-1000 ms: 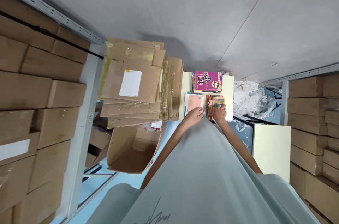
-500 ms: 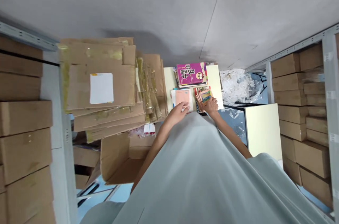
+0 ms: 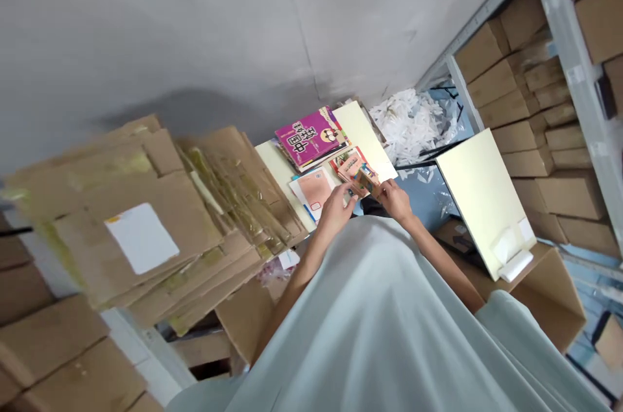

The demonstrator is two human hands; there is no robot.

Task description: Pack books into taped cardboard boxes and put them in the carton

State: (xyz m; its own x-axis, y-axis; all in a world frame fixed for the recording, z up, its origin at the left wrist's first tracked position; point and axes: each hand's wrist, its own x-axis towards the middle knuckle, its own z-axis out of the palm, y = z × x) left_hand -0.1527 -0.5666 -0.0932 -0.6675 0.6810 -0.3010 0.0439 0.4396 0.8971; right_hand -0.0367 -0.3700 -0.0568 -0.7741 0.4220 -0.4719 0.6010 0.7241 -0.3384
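Two bare hands, the left hand (image 3: 335, 207) and the right hand (image 3: 396, 202), are close together at the near edge of a pale tabletop (image 3: 357, 126), just in front of a person's loose grey-blue garment (image 3: 370, 308). Fingers of the right hand close on the edge of a small picture booklet (image 3: 368, 180), held tilted over other small booklets (image 3: 351, 165) with peach-coloured covers. The left hand curls at the near left side of the same pile, thumb and fingers bent; whether it grips anything cannot be told, its fingertips being too small to make out. A red cover (image 3: 361, 152) shows from under the pile.

Just left of the pile lies a pink-covered booklet (image 3: 314, 189), flat on white and blue-edged items. Behind both sits a stack of books topped by a purple book (image 3: 307, 138), its cover bearing large black characters and a cartoon figure. Flattened cardboard boxes (image 3: 121, 185) rise in a tall stack to the left, a white label (image 3: 142, 238) on the uppermost. Beyond the table's right end, white paper strips (image 3: 406, 123) lie heaped near the grey wall (image 3: 195, 23); farther right, a pale board (image 3: 479, 191) stands beside an open carton (image 3: 549, 295), with closed cartons (image 3: 518, 181) stacked on metal shelving (image 3: 579, 74)
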